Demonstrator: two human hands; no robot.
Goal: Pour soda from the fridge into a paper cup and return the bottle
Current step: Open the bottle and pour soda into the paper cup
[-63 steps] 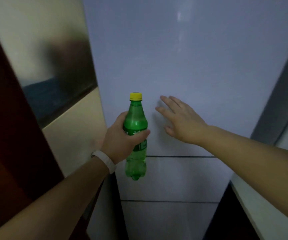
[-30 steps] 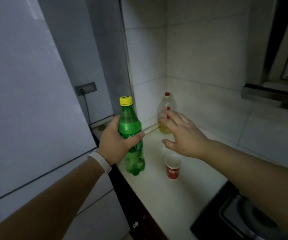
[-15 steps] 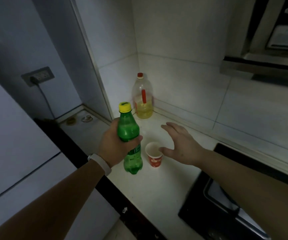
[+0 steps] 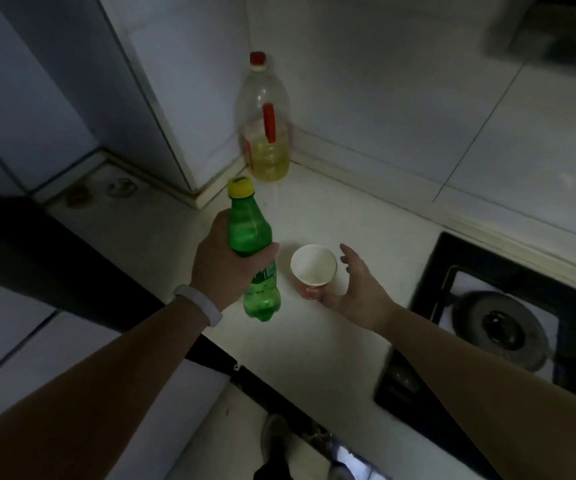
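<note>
My left hand (image 4: 226, 268) wraps the capped soda bottle (image 4: 252, 247); my right hand (image 4: 355, 289) spreads beside the light, crushable paper cup (image 4: 312, 270). I'd steady its base.

right hand (image 4: 355, 289) now cupping paper cup (image 4: 312, 270)

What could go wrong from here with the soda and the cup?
The yellow cap is on the soda bottle, so it needs opening; the carried soda may fizz over. The paper cup is light and empty, and the open right hand reaching for it could tip it. The left hand holds the bottle close beside the cup and might bump it.
</note>
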